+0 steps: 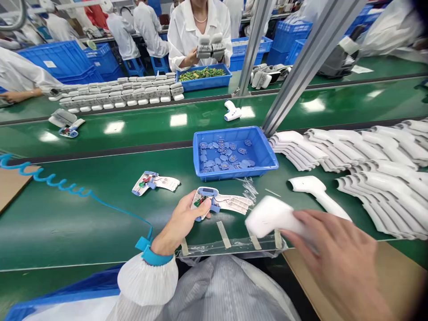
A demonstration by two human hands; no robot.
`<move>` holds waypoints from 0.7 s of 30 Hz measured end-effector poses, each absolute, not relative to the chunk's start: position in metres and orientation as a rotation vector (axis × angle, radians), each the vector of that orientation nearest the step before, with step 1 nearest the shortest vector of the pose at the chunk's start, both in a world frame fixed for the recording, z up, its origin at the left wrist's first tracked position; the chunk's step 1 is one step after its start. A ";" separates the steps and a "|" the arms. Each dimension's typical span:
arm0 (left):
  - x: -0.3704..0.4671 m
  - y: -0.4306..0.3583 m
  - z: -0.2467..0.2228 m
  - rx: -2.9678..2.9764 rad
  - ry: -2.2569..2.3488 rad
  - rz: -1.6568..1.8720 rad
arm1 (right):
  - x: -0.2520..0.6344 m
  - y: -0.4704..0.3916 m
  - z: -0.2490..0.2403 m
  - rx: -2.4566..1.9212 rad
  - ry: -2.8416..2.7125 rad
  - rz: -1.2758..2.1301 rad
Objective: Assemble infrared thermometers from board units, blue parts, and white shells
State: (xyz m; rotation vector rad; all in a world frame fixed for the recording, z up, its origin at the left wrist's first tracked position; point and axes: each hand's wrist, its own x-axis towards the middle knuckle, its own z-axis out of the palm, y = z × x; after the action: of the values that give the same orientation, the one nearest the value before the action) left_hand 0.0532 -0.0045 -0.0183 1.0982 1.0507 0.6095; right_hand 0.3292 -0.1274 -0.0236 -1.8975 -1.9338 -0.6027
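My left hand [185,218] grips an open thermometer-gun half [230,203], its blue inner parts, circuit board and wires facing up. In my right hand [337,249], blurred by motion, is a white housing shell [270,216], held to the right of that half with a gap between them. Another opened half with wiring [155,182] lies on the green bench to the left. A single white shell [319,194] rests just beyond my right hand. Past my left hand stands a blue bin [236,174] with small blue plastic pieces in it.
Stacked white shells [384,187] fill the right side. A coiled blue cord [110,206] runs to my left wristband. A slanted metal post [307,67] rises beside the bin. An assembled thermometer gun [232,111] lies on the belt; a co-worker [200,31] sits across.
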 end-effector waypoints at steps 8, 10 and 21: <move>0.051 -0.014 -0.026 1.224 0.963 0.623 | 0.234 -0.067 -0.005 -1.608 -2.191 -0.384; 0.050 -0.015 -0.029 1.310 1.048 0.637 | 0.233 -0.060 -0.009 -1.660 -2.171 -0.239; 0.056 -0.024 -0.026 1.629 1.064 0.516 | 0.225 -0.048 -0.007 -1.526 -1.712 0.782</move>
State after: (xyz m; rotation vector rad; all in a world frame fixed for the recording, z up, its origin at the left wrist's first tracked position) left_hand 0.0556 -0.0236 -0.0255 1.6293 1.0643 0.5157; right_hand 0.2246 -0.0476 -0.0067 -1.5262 -1.7115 0.7822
